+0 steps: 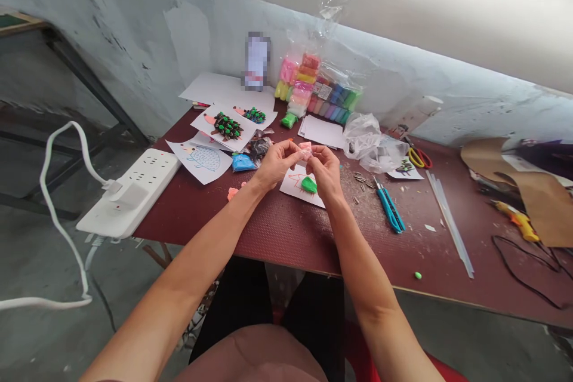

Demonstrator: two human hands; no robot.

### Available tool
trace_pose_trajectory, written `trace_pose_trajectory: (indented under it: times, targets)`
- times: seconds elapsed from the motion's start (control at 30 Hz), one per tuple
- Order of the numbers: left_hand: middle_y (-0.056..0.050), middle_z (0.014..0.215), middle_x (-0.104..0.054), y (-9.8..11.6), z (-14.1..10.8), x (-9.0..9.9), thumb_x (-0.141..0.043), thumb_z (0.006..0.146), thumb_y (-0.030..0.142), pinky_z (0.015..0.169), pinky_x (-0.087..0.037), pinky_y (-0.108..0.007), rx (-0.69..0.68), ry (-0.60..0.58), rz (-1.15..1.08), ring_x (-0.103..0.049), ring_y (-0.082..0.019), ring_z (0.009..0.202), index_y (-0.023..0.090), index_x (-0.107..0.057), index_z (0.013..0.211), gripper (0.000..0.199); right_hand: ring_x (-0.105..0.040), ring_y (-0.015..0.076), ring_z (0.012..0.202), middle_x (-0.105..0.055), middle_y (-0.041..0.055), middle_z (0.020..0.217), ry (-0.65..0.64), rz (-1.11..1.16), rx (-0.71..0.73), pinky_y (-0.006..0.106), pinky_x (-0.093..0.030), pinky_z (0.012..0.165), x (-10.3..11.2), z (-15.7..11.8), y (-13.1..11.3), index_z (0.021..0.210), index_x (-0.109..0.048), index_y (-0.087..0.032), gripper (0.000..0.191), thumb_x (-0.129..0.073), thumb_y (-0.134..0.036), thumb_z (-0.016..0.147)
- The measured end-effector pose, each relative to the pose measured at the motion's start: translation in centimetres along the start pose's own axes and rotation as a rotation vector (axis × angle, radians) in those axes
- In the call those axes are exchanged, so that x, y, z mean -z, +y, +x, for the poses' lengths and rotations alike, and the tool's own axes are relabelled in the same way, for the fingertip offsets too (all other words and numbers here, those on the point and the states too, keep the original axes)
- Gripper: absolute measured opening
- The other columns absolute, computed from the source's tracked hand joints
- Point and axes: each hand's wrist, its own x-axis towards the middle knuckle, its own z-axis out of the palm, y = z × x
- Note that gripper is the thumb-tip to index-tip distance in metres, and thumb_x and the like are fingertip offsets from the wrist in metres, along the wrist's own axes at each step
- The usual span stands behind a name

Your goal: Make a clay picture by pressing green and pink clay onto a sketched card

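My left hand (278, 162) and my right hand (325, 172) meet above the table, both pinching a small pink packet (306, 148) that looks like wrapped clay. Just beneath them lies a white card (290, 186) with an orange-red outline drawing. A lump of green clay (308, 184) sits on that card, partly beside my right hand. Bits of orange-pink clay (232, 193) rest on the table near my left forearm. A blue packet (243, 162) is to the left of my left hand.
Hedgehog pictures (226, 126), a power strip (129, 191) at the left edge, and clay packs (320, 92) at the back. To the right: seeds, a teal cutter (390, 209), scissors (419, 158), glue sticks (450, 224), and a yellow glue gun (517, 221) with its cord.
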Motion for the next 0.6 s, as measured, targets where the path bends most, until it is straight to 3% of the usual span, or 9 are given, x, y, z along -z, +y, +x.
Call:
trace_pose_trajectory:
  times: [0.2, 0.4, 0.6]
  targets:
    - [-0.003, 0.09, -0.074, -0.1, 0.12, 0.0, -0.079, 0.081, 0.025, 0.056, -0.045, -0.021, 0.051, 0.022, -0.09, -0.064, -0.011, 0.071, 0.017, -0.063, 0.1, 0.026, -0.054, 0.0127, 0.072, -0.067, -0.0005, 0.085, 0.075, 0.037, 0.107, 0.026, -0.046, 0.068, -0.18, -0.39, -0.29, 0.089, -0.065, -0.023, 0.019, -0.072, -0.028, 0.072]
    - [-0.004, 0.083, -0.077, -0.48, 0.3, 0.2, -0.074, 0.083, 0.026, 0.062, -0.05, -0.024, -0.003, 0.078, 0.039, -0.068, -0.014, 0.072, 0.015, -0.073, 0.09, 0.013, -0.046, 0.0133, 0.066, -0.058, -0.0021, 0.07, -0.021, -0.113, 0.082, 0.028, -0.039, 0.064, 0.18, -0.37, -0.6, 0.073, -0.064, -0.022, 0.007, -0.062, -0.028, 0.073]
    - [-0.003, 0.081, -0.075, -0.82, 0.41, 0.17, -0.07, 0.085, 0.018, 0.062, -0.05, -0.024, 0.023, 0.061, 0.013, -0.067, -0.013, 0.07, 0.015, -0.07, 0.091, 0.007, -0.05, 0.0137, 0.071, -0.06, -0.0021, 0.072, -0.14, 0.014, -0.01, 0.028, -0.042, 0.071, 0.65, -0.33, -0.76, 0.073, -0.064, -0.022, 0.005, -0.063, -0.023, 0.068]
